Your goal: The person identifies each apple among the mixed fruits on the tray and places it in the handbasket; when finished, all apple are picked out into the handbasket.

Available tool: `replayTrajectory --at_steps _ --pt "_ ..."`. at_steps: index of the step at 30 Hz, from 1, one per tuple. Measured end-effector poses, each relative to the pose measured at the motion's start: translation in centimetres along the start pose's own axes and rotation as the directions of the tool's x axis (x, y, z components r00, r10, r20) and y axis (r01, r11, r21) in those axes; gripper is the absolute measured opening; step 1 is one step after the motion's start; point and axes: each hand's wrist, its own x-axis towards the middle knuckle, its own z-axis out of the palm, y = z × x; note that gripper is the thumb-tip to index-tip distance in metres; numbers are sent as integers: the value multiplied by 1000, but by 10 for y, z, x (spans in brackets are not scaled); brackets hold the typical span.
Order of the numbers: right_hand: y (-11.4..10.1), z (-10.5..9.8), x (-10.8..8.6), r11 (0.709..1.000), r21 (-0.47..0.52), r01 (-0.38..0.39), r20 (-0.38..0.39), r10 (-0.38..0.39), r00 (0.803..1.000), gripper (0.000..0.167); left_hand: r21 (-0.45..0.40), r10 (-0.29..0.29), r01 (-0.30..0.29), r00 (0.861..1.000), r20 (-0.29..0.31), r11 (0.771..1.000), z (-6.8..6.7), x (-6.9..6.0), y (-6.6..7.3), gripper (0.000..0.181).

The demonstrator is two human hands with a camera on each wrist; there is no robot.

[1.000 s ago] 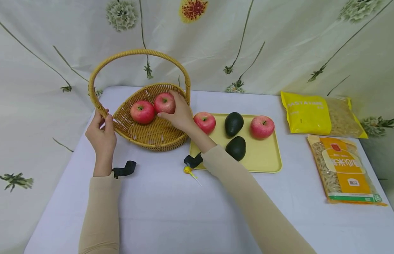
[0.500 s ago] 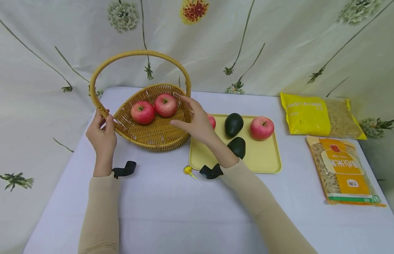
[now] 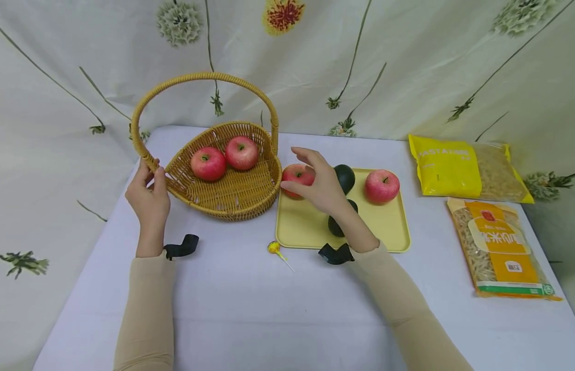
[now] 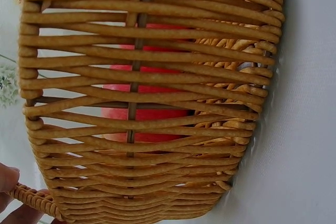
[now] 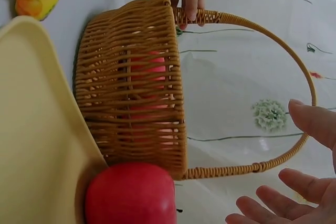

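Note:
My left hand (image 3: 150, 201) grips the lower left end of the handle on a wicker basket (image 3: 222, 198). Inside the basket lie two red apples, one on the left (image 3: 208, 164) and one on the right (image 3: 241, 153). My right hand (image 3: 325, 185) hovers over the yellow tray (image 3: 297, 226), thumb and fingers spread, holding nothing. Just beyond its fingertips is an apple (image 3: 297, 178) at the tray's left end, partly covered by the hand. The right wrist view shows that apple (image 5: 131, 195) beside the basket, with the spread right hand (image 5: 299, 187) at the edge.
Two dark avocados, the farther one (image 3: 345, 178) and the nearer one (image 3: 336, 226), sit on the tray, partly hidden. Another apple (image 3: 382, 186) is at its right. A yellow lollipop (image 3: 274, 248) lies before the tray. A yellow pasta bag (image 3: 450, 167) and an orange-labelled bag (image 3: 505, 247) lie far right.
My right hand has let go of the right apple in the basket and moved right, out over the tray. The left hand stays on the handle.

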Motion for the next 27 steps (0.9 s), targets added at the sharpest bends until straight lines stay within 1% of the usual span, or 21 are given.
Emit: replayTrajectory --at_steps 5,11,17,23,27 --pt "9 -14 -2 998 -18 -58 -25 57 998 70 -4 -1 1 1000 1 1000 0 0 0 36" --pt "19 -23 0 996 -48 -70 -57 67 996 71 -9 -8 8 1000 -1 1000 -1 0 1 37" --pt "28 -24 3 994 -49 -94 -64 91 994 73 -10 -17 17 1000 3 1000 -1 0 1 37" --pt "38 -19 6 990 -24 -138 -48 137 989 77 -4 -20 20 1000 -2 1000 0 1 -1 37" --pt "43 -16 7 987 -33 -155 -37 153 987 79 -9 -20 20 1000 -1 1000 0 1 -1 38"
